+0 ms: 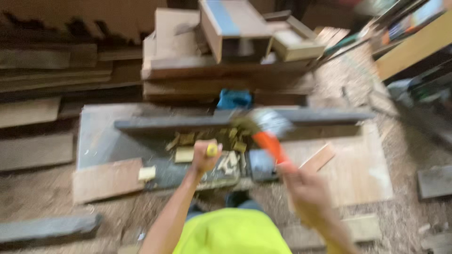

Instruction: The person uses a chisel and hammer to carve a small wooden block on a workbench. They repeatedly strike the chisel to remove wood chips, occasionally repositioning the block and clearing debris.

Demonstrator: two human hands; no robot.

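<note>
The whole view is blurred by motion, so fine detail is lost. The left hand (205, 159) is closed around a yellow-handled tool (212, 150), only the yellow butt of which shows above the fist; its working end is hidden, so I cannot tell what kind of tool it is. The right hand (303, 186) is wrapped around the orange handle of a hammer (268, 134), whose grey metal head is a smear up and to the left of the hand, above the dark plank (197, 123).

That plank lies lengthwise across the grey bench (96, 138), near its far edge. Just on the near side of the plank, around the left hand, lies a scatter of small pale wood chips (186, 151), and one pale offcut (147, 173) sits close to the bench's near left corner, on a reddish board (106, 178). Right of the left hand a thin wood strip (318, 159) lies tilted on a light plywood sheet (362, 169).

Beyond the far edge stands a pile of boards and boxes (226, 42), with a blue object (234, 99) at its foot. Sawdust covers the floor (405, 141) to the right. A yellow-green garment (233, 233) fills the bottom of the view.
</note>
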